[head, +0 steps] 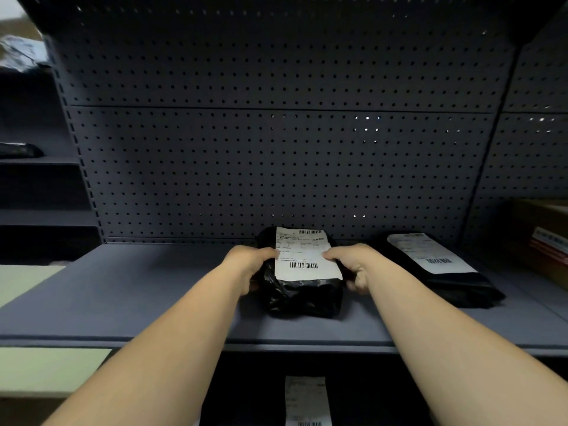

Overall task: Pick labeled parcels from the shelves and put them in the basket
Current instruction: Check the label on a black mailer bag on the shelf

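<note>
A black plastic-wrapped parcel (302,295) with a white barcode label on top lies on the grey shelf (153,302), near the pegboard back. My left hand (250,265) grips its left side, thumb on the label's edge. My right hand (356,267) grips its right side the same way. A second black labeled parcel (442,269) lies flat to the right, apart from my hands. On the shelf below, another labeled parcel (307,401) shows at the bottom edge. No basket is in view.
A brown cardboard box (544,238) stands at the far right of the shelf. The perforated back panel (276,149) rises close behind the parcels. Shelves at the left hold a dark parcel (18,149). Pale green floor (46,370) shows lower left.
</note>
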`<act>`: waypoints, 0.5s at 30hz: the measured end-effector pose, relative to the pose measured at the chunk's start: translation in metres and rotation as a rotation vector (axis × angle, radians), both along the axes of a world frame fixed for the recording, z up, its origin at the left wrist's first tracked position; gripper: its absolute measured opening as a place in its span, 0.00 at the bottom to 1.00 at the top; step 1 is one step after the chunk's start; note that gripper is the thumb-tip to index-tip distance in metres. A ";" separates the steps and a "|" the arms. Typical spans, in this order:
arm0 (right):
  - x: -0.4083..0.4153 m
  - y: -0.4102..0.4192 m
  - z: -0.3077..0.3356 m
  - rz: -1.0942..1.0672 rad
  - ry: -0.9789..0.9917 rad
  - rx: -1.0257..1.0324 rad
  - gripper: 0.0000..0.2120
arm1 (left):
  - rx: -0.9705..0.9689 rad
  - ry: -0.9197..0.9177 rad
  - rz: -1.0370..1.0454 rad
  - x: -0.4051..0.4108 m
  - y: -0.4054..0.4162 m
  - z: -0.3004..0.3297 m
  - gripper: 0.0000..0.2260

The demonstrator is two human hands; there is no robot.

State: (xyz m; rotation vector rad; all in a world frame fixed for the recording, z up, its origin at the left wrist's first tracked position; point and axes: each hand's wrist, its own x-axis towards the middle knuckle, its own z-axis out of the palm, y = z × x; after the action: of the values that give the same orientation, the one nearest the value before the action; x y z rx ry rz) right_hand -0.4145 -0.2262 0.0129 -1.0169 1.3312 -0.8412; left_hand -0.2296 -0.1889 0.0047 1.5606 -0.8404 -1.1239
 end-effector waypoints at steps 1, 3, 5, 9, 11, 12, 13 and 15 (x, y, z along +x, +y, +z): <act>0.001 -0.002 -0.002 0.007 0.007 0.009 0.04 | 0.009 0.000 0.000 0.001 -0.001 -0.001 0.11; 0.002 -0.005 -0.004 0.015 0.027 0.019 0.04 | 0.025 0.002 -0.005 0.002 -0.002 -0.002 0.09; 0.002 -0.008 -0.006 0.016 0.044 0.025 0.05 | 0.034 -0.009 -0.011 0.003 -0.003 -0.003 0.08; 0.003 -0.008 -0.007 0.018 0.049 0.043 0.05 | 0.047 -0.026 -0.011 0.004 -0.005 -0.005 0.06; 0.003 -0.007 -0.007 0.017 0.066 0.039 0.05 | 0.050 -0.028 -0.017 0.004 -0.004 -0.004 0.06; 0.003 -0.007 -0.007 0.017 0.071 0.039 0.05 | 0.047 -0.030 -0.024 0.004 -0.004 -0.004 0.06; 0.003 -0.006 -0.006 0.011 0.077 0.031 0.04 | 0.039 -0.036 -0.028 0.005 -0.005 -0.004 0.07; 0.002 -0.004 -0.005 -0.030 0.143 -0.038 0.05 | 0.010 -0.080 -0.004 0.005 -0.006 -0.001 0.10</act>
State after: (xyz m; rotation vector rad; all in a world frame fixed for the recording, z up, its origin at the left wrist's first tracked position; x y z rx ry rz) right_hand -0.4129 -0.2304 0.0083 -1.1062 1.4594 -0.8311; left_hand -0.2241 -0.1949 0.0039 1.6214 -0.8928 -1.0754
